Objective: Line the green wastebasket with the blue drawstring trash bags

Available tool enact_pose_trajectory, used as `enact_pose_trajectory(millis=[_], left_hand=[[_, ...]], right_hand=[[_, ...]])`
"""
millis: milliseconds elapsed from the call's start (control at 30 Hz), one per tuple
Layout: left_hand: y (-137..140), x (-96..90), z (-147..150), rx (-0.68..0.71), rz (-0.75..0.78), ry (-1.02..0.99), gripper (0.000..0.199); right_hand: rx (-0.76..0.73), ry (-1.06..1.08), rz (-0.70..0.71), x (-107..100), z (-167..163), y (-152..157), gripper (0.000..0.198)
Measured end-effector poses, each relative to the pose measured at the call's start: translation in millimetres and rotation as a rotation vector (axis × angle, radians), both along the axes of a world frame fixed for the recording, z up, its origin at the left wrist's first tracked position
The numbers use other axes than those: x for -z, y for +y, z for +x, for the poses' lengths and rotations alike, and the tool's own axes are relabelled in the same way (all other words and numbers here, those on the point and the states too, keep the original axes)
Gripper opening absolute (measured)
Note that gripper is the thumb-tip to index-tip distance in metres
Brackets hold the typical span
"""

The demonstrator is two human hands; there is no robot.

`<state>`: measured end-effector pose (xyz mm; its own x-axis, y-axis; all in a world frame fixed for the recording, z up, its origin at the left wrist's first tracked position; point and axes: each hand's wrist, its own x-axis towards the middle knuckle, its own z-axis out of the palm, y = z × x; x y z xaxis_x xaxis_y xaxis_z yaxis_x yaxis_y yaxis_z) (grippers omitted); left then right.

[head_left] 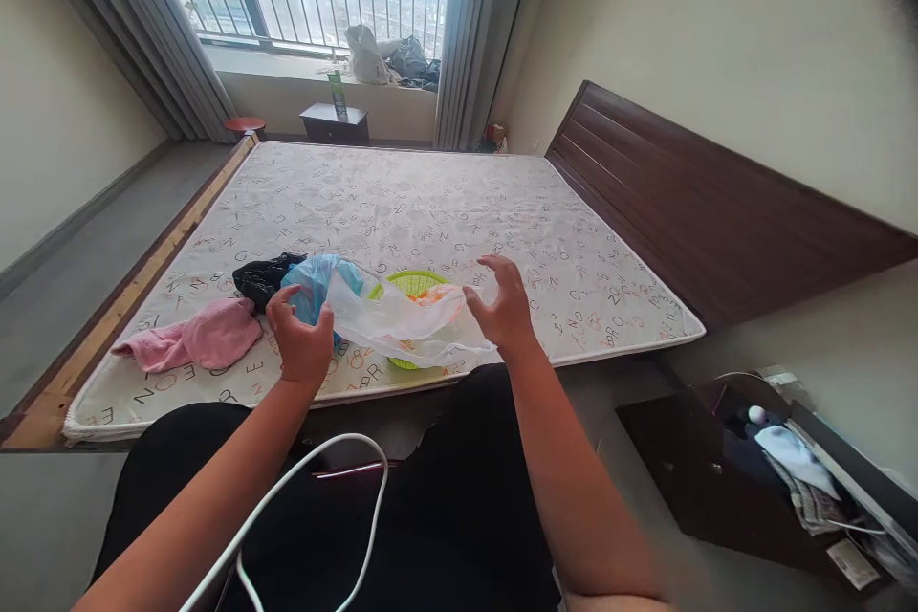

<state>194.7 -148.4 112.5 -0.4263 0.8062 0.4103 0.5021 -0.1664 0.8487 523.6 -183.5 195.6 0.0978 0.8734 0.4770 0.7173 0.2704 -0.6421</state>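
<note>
While both hands hover over the mattress (445,210) edge, the left hand (301,337) pinches one end of a clear plastic bag (402,320) and the right hand (502,306), fingers spread, touches the other end. Beneath the bag sits a green basket (412,284). A blue bag (316,282), black bag (262,275) and pink cloth (201,337) lie just left.

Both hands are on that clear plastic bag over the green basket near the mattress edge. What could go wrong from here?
1. The green basket sits near the mattress front edge; tugging the clear plastic bag could perhaps drag it off.
2. The left hand seems to pinch one end while the right hand has its fingers spread, so that end might slip.
3. The blue bag lies touching or under the clear one and may snag or come along.
</note>
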Motion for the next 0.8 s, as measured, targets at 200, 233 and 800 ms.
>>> enact_pose_trajectory(millis=[200, 233, 800], left_hand=[[-1, -36.1, 59, 0.803, 0.106, 0.767, 0.045], [10, -36.6, 66, 0.865, 0.033, 0.814, 0.054], [48, -10.3, 74, 1.166, -0.030, 0.741, 0.018]], right_hand=[[-0.463, -0.365, -0.265, -25, -58, -28, 0.015], [-0.498, -0.435, -0.338, -21, -63, -27, 0.015], [-0.154, -0.620, -0.837, 77, -44, 13, 0.076]])
